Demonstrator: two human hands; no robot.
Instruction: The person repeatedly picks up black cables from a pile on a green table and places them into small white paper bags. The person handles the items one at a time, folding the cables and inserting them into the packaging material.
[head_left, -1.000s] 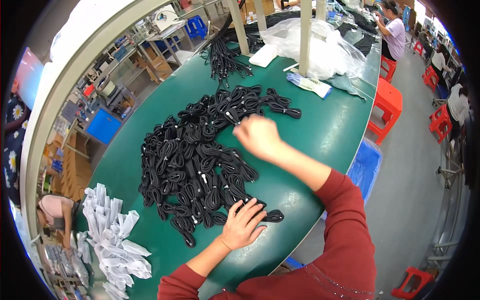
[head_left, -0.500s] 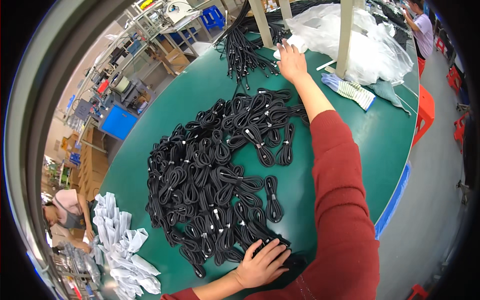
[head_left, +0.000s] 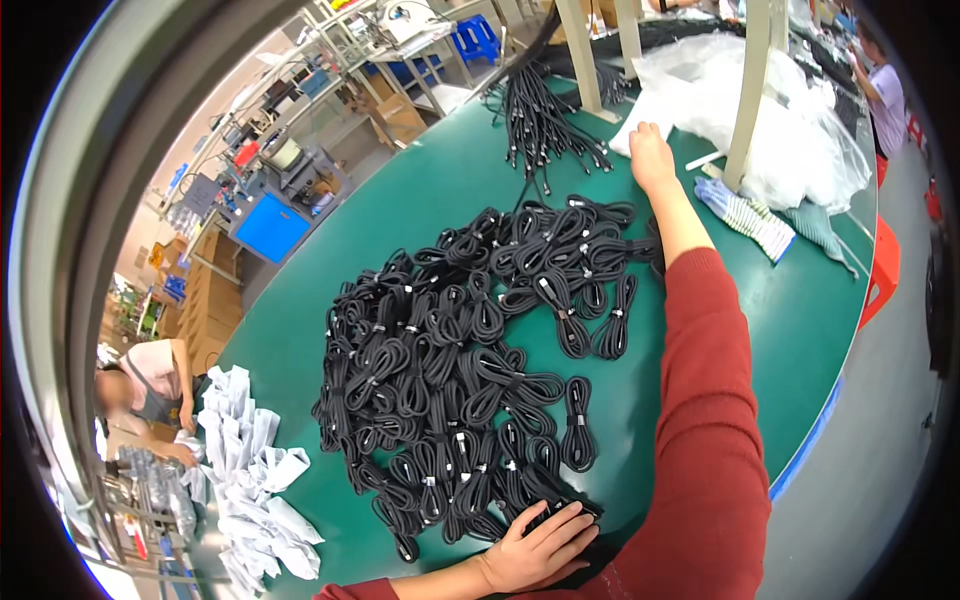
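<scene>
Many black coiled cables, each tied in the middle, lie in a broad pile on the green table. At the pile's near edge my left hand rests flat, fingers stretched over a coiled cable partly hidden beneath them. My right arm reaches to the far side of the table. There my right hand is closed on a white plastic bag; the fingertips are hidden. Just left of it lies a bunch of loose black cables with metal plugs.
Clear plastic sheeting is heaped at the far right, beside a metal post and a striped glove. White plastic bags lie at the near left, where another person works. A red stool stands beyond the right edge.
My right hand has gone from spread fingers over the white plastic to a closed grip, and more of the plastic shows. The whole view has shifted; my left hand stays on the cables.
</scene>
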